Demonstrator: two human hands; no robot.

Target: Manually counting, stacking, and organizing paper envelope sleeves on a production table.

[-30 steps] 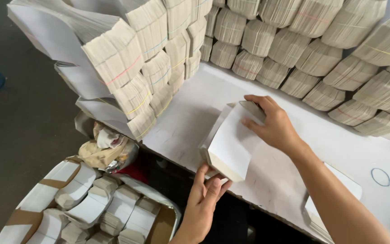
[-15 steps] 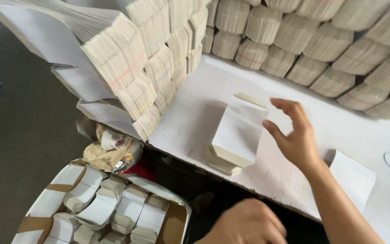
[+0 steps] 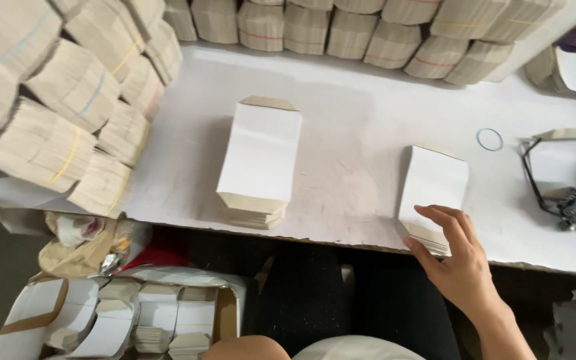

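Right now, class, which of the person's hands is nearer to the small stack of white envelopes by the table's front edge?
Right. The right hand rests its fingertips on the small stack of white envelopes, at its near end. The left hand is not in view.

— What moved? 
— The right hand (image 3: 460,263) let go of the middle stack (image 3: 259,160) and shifted rightward to the smaller stack (image 3: 433,190). 
— The other hand? 
— Gone from below the middle stack.

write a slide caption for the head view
Right hand reaches a small envelope stack on the white table.
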